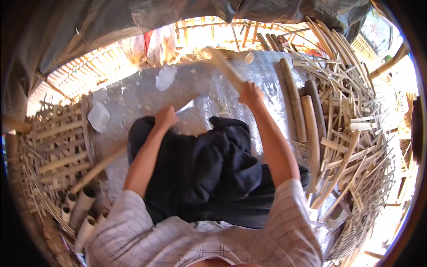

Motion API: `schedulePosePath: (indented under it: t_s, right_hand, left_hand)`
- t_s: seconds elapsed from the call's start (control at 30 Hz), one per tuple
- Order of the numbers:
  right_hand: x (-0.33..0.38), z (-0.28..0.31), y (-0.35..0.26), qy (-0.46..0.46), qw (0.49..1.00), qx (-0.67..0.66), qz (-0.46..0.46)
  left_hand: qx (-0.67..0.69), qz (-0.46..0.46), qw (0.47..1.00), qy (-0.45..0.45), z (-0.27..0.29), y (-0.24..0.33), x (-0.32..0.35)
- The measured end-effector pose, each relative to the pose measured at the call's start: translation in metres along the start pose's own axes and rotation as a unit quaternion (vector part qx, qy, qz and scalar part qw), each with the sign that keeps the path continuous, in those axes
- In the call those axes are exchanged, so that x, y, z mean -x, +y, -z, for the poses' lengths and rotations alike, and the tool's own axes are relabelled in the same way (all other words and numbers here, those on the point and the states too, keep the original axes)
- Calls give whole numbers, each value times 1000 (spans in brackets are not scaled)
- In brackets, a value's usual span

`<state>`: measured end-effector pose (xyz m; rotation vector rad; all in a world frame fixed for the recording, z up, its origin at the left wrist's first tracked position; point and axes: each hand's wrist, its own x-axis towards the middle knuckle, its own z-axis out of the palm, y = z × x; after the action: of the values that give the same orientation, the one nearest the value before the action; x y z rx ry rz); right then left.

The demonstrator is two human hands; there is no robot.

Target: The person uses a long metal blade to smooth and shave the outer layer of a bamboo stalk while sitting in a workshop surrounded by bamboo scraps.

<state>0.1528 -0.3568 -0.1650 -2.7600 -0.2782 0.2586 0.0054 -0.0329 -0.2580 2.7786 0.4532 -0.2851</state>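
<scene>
My left hand (165, 117) is closed round the handle of a knife, just beyond my left knee. Its bright blade (186, 107) points away to the right and is smeared by motion; the handle is hidden in my fist. Farther right, my right hand (251, 94) grips the near end of a pale, split piece of bamboo (225, 67). That piece slants up and to the left, its far end blurred. Knife and bamboo are apart. Black cloth (195, 164) covers my legs below both hands.
A shiny grey sheet (129, 84) lies under me, with two crumpled clear plastic pieces (98, 117) on it. Bamboo poles (293, 100) and a heap of split strips (342, 98) lie at the right. A woven bamboo panel (60, 142) and cut tubes (84, 200) stand at the left.
</scene>
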Motion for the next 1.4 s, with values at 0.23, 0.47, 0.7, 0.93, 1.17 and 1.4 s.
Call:
schedulePosePath:
  t_s: [0.23,0.47,0.7,0.93,1.17,1.4]
  right_hand:
    - [26,-69,-27,-23,991,-84,-97]
    - [36,-73,-18,-49,988,-83,-118]
    - [71,-31,43,10,999,-5,-51]
    - [133,-35,107,-11,994,-27,-110]
    - [122,-46,88,26,994,-49,-97]
    - [107,-56,123,69,991,-53,-98]
  left_hand:
    - [104,65,992,-37,3,-16,-16]
    - [112,50,992,-23,2,-10,-27]
    - [131,49,990,-33,-8,-19,-29]
    - [109,51,993,1,-5,-32,-28]
    - [89,6,995,41,6,-27,-24]
    - [-13,-92,967,238,25,12,2]
